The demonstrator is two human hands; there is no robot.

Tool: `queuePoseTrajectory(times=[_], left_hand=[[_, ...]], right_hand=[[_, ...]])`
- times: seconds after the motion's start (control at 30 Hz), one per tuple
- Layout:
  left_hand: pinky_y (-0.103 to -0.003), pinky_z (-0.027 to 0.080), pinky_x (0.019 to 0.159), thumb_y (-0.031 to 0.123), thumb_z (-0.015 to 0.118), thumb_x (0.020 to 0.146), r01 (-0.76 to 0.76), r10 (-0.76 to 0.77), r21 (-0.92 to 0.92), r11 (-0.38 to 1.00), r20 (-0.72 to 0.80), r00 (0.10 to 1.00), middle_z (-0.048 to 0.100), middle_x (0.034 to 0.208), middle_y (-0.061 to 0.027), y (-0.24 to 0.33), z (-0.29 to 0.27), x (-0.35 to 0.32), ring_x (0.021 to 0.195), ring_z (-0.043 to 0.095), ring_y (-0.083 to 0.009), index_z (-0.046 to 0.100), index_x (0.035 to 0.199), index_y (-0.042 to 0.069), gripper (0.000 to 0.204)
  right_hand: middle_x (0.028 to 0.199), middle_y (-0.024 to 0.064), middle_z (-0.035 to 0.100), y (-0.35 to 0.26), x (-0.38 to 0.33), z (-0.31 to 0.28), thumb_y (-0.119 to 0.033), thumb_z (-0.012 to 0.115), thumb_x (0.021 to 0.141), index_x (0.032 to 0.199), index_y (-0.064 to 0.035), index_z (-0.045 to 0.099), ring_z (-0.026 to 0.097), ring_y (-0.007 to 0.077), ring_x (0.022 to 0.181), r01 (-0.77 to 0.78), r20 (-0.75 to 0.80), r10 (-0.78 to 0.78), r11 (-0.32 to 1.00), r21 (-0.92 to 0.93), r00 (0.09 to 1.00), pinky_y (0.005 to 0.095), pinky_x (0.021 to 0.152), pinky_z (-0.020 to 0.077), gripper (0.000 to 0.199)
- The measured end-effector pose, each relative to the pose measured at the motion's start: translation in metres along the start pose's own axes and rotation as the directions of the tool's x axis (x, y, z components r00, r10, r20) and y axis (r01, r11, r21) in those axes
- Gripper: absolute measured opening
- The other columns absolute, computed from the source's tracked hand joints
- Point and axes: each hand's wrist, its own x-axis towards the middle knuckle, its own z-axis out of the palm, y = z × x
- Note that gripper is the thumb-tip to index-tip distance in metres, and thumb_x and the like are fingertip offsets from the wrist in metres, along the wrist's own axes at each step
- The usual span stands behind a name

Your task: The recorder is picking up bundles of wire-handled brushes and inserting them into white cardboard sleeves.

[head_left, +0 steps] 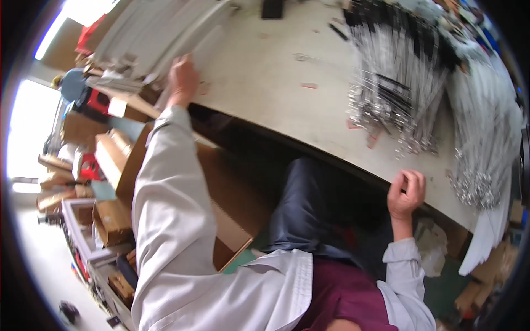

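1. White sheets [160, 30]: far L, just beyond L hand.
2. L hand [183, 80]: blurred, fingers bent; hold can't be told. Step, prob.: reach at sheets; next calls for sure edge pinch.
3. Metal-tipped bundle [386, 83]: on table [270, 91], R side.
4. R hand [407, 194]: part-open, loosely curled, nothing seen held; at table edge.

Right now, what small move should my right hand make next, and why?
Probably ease the right hand forward to the dark-and-silver bundle: the hand is loosely curled at the table's near edge, nothing visible in it, and the bundle's shiny ends face it. The left hand is away by the long white material.
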Motion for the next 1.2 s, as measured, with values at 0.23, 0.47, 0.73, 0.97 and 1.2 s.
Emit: queuePoseTrajectory(times=[0.23,0.47,0.73,0.97,1.2], left_hand=[[-0.043,0.051,0.099,0.009,0.067,0.089,0.108,-0.258,-0.670,0.734,-0.128,0.958,0.064,0.127,-0.0176,0.035,-0.077,0.006,0.120,0.060,-0.0367,0.063,0.130,0.006,0.041],[-0.043,0.041,0.114,0.007,0.067,0.088,-0.266,0.110,-0.810,0.523,-0.245,0.963,0.057,0.140,-0.0194,0.149,-0.190,0.041,0.133,0.051,-0.0362,0.057,0.139,0.009,0.052],[-0.045,0.046,0.097,0.008,0.064,0.092,-0.455,0.369,-0.738,0.498,-0.295,0.881,0.067,0.104,-0.0134,0.193,-0.195,0.061,0.107,0.061,-0.0340,0.065,0.097,0.004,0.007],[-0.044,0.053,0.075,0.003,0.064,0.094,-0.411,0.203,-0.779,0.474,-0.358,0.911,0.068,0.091,-0.0164,0.145,-0.202,0.017,0.085,0.066,-0.0374,0.066,0.099,0.003,0.006],[-0.031,0.055,0.068,0.005,0.057,0.101,-0.143,0.044,-0.979,0.142,-0.138,0.989,0.071,0.080,-0.0105,0.129,-0.248,0.005,0.072,0.068,-0.0156,0.068,0.100,-0.002,0.013]], right_hand=[[0.093,0.0093,0.067,-0.006,0.005,-0.001,-0.007,0.072,0.083,0.092,-0.0070,0.067,0.066,0.0300,0.083,-0.011,-0.020,0.011,1.000,-0.002,1.000,0.0402,0.071,0.0538,0.010],[0.090,0.0087,0.067,-0.006,0.007,-0.009,-0.006,0.072,0.082,0.089,-0.0078,0.066,0.066,0.0300,0.080,0.017,-0.059,-0.017,1.000,-0.004,0.998,0.0393,0.069,0.0539,0.009],[0.085,0.0061,0.066,-0.005,0.009,-0.001,-0.004,0.072,0.080,0.085,-0.0091,0.065,0.065,0.0278,0.075,0.023,-0.133,-0.016,0.998,0.053,0.991,0.0374,0.065,0.0526,0.010],[0.084,0.0031,0.066,-0.001,0.012,-0.007,-0.004,0.072,0.078,0.082,-0.0102,0.064,0.064,0.0250,0.073,0.015,-0.137,-0.002,0.995,0.096,0.991,0.0362,0.064,0.0524,0.011],[0.085,0.0038,0.065,-0.007,0.009,-0.010,-0.009,0.069,0.081,0.082,-0.0108,0.064,0.065,0.0261,0.077,-0.017,-0.127,0.036,0.989,0.147,0.991,0.0377,0.068,0.0533,0.006]])
